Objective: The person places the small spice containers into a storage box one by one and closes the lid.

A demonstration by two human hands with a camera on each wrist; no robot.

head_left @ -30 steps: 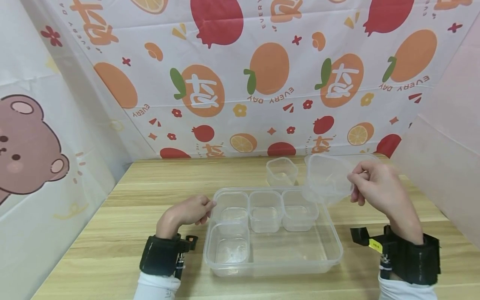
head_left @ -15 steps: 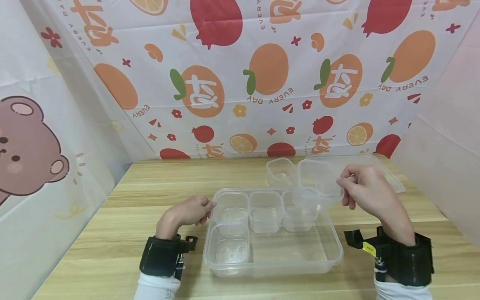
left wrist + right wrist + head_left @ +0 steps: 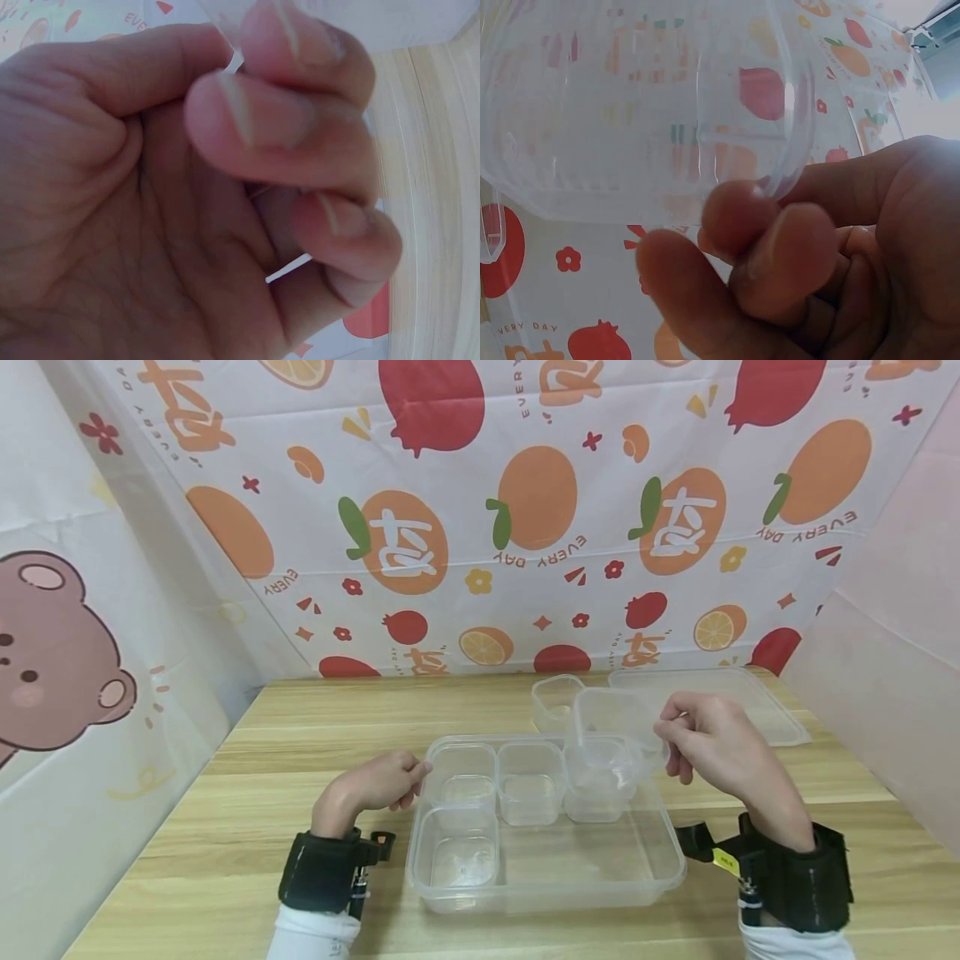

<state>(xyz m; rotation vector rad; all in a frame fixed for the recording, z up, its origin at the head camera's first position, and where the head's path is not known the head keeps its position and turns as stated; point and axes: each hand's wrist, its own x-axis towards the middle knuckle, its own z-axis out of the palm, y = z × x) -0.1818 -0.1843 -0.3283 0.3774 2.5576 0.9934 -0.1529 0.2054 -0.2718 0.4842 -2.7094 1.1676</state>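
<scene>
My left hand (image 3: 386,781) pinches the left rim of a large clear plastic box (image 3: 577,860) on the table; in the left wrist view the thumb and curled fingers (image 3: 277,127) meet at its edge. Inside the box sit several small clear containers: three along the back, including a middle one (image 3: 531,785), and one at front left (image 3: 461,852). My right hand (image 3: 708,739) pinches the edge of another small clear container (image 3: 615,718), which is tilted above the box's back right corner. The right wrist view shows this container (image 3: 652,112) gripped between thumb and fingertips.
Behind the box, one more small clear container (image 3: 551,693) stands on the wooden table (image 3: 300,718). A flat clear lid (image 3: 750,702) lies at the back right. Fruit-print cloth (image 3: 465,560) hangs along the table's back edge.
My right hand has moved left and slightly down, carrying the small container over the box's back right part; more of the lid shows. The left hand stays at the rim.
</scene>
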